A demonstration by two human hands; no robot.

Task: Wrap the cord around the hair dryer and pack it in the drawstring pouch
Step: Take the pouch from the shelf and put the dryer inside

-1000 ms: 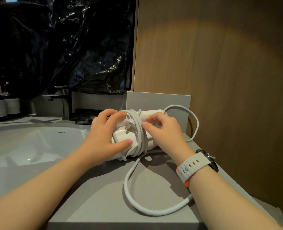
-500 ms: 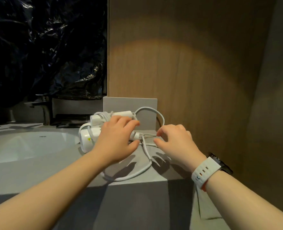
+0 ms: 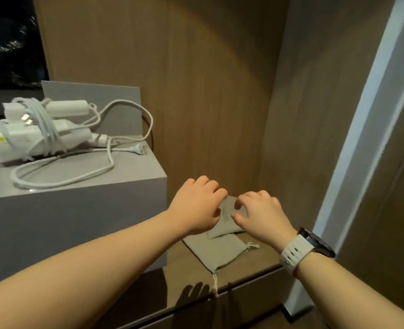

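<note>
The white hair dryer [image 3: 28,138] lies on the grey counter [image 3: 82,176] at the upper left. Its white cord [image 3: 61,179] is wound several turns round the body, and a loose loop and the plug [image 3: 138,148] lie on the counter. Nothing touches the dryer. A beige drawstring pouch [image 3: 217,250] lies on a lower wooden shelf [image 3: 260,260], with another beige fabric layer [image 3: 227,210] on top. My left hand [image 3: 196,205], fingers curled, is at that fabric's left edge; its fingertips are hidden. My right hand [image 3: 260,214] hovers over the fabric, curled fingertips and thumb apart.
A wooden wall panel [image 3: 208,91] rises behind the shelf, and a white frame [image 3: 362,129] stands at the right. Right of the dryer the counter ends in a vertical grey side [image 3: 77,229] that drops to the shelf. Black plastic sheeting [image 3: 4,39] hangs at the far left.
Both hands have let go of the dryer and cord and moved right and down to the pouch on the lower shelf. My view has swung right.
</note>
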